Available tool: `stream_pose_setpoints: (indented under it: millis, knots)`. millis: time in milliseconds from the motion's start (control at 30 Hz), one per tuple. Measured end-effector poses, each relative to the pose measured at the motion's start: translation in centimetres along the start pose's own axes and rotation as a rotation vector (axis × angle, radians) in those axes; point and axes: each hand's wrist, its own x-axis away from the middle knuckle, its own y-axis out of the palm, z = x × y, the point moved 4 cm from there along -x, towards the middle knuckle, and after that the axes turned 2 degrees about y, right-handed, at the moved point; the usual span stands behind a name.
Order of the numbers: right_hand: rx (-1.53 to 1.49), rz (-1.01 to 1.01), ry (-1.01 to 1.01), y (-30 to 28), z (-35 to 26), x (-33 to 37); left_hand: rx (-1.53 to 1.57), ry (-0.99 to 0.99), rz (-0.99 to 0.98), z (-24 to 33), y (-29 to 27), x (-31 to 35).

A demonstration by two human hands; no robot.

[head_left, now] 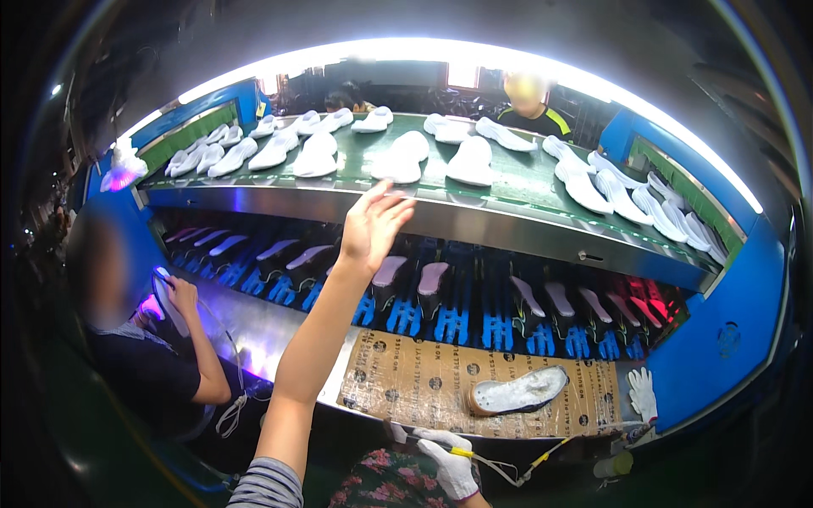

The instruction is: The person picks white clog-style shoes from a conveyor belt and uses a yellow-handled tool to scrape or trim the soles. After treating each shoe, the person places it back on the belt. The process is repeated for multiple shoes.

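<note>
My bare left hand (378, 225) stretches forward to the front edge of a green conveyor belt (356, 173), fingers spread and holding nothing. Its fingertips are just in front of a white shoe sole (405, 158), and another white sole (471, 161) lies to the right. In a white knit glove, my right hand (449, 466) is low by the bench's front edge, fingers curled round a slim tool (398, 433) with a small pale head; its kind is unclear. Beyond it, a shoe (521, 391) lies bottom up on brown printed cardboard (406, 381).
More white soles (584, 186) line the belt. Below runs a rack of blue holders (453, 322) with shoes. A white glove (642, 394) lies at right by a blue panel (720, 330). A yellow-taped cord (542, 459) hangs in front. A co-worker (144, 364) handles a sole at left; another person (529, 110) is behind.
</note>
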Motion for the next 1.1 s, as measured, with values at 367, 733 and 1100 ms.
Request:
stream_pose_setpoints:
  millis: [367, 733, 1100]
  knots:
    - [-0.296, 0.017, 0.154, 1.2, 4.5, -0.6, -1.617, 0.344, 0.208, 2.9, -1.6, -12.7]
    - [-0.305, 0.074, 0.194, 0.9, 5.0, -0.7, -1.929, 0.333, 0.442, 14.6, -11.4, -8.1]
    - [-0.398, 0.126, 0.061, 0.1, 2.6, -0.9, -1.171, 1.141, 0.353, 18.4, -14.7, 21.7]
